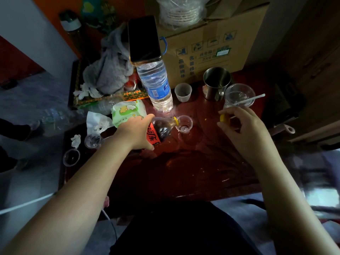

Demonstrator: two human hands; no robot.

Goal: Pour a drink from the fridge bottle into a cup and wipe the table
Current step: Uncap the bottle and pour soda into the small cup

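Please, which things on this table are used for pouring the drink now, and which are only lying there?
In use:
- cola bottle, tilted, in the left hand
- small clear cup at the bottle's mouth
- yellow cap in the right hand

Lying about:
- water bottle with a phone on top
- steel mug
- wipes pack
- grey cloth
- cardboard box

two hands, three bottles, five plastic cups, one steel mug
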